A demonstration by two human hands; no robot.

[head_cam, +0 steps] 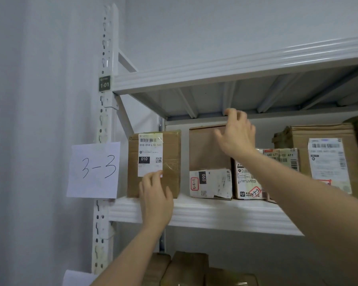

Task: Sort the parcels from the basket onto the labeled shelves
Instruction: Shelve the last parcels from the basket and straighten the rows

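While sorting: we are seating parcels on the 3-3 shelf point(194, 211).
Left hand point(155, 200): fingers flat, pressing the 010 parcel point(170, 162).
Right hand point(236, 135): spread wide, touching the plain box point(207, 149).
Left to do: basket is out of view, so we cannot tell.

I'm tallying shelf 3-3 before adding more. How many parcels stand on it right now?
5 visible: labelled box at the left end, plain box, white parcel below it, a printed carton, a large box at right. The forearm may hide others.

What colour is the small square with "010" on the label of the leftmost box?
Black, with white digits, on the white shipping label of the brown cardboard box; head view.
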